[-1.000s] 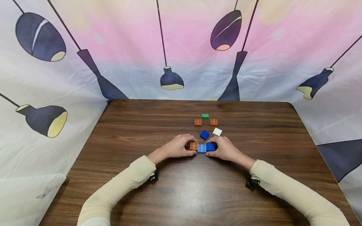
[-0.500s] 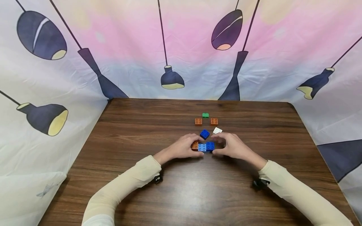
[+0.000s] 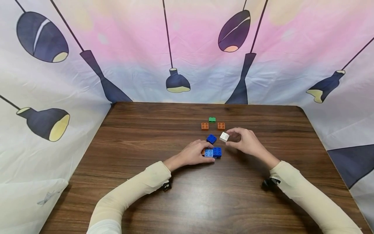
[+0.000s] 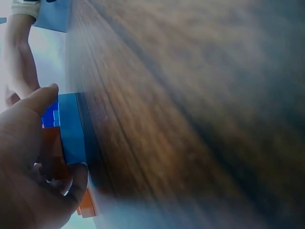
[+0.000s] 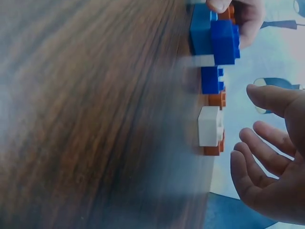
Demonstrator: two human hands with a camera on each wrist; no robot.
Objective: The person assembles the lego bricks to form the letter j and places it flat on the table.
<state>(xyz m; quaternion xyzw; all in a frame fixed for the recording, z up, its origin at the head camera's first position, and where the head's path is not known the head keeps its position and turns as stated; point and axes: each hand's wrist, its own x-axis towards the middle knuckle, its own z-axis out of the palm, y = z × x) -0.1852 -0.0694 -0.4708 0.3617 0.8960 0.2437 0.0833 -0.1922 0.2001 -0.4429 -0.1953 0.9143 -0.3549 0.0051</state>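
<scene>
My left hand (image 3: 194,152) holds a joined set of toy bricks between thumb and fingers. A light blue brick (image 3: 208,153) forms its base, lying on the table. An orange brick (image 4: 53,152) sits on the left end, partly covered by the hand. On the right end is a dark blue brick (image 3: 217,152). My right hand (image 3: 246,141) reaches around the right side of a loose white brick (image 3: 224,136), thumb and fingers spread. In the right wrist view that hand appears apart from the white brick (image 5: 209,126), holding nothing.
A loose dark blue brick (image 3: 211,139) lies just behind the joined set. Two orange bricks, one on the left (image 3: 205,126) and one on the right (image 3: 221,126), lie farther back with a green brick (image 3: 212,120). Patterned cloth (image 3: 198,48) hangs behind the wooden table (image 3: 146,130).
My right hand has let go of the joined bricks' right end and moved right and back to the white brick. My left hand has slid right along the set.
</scene>
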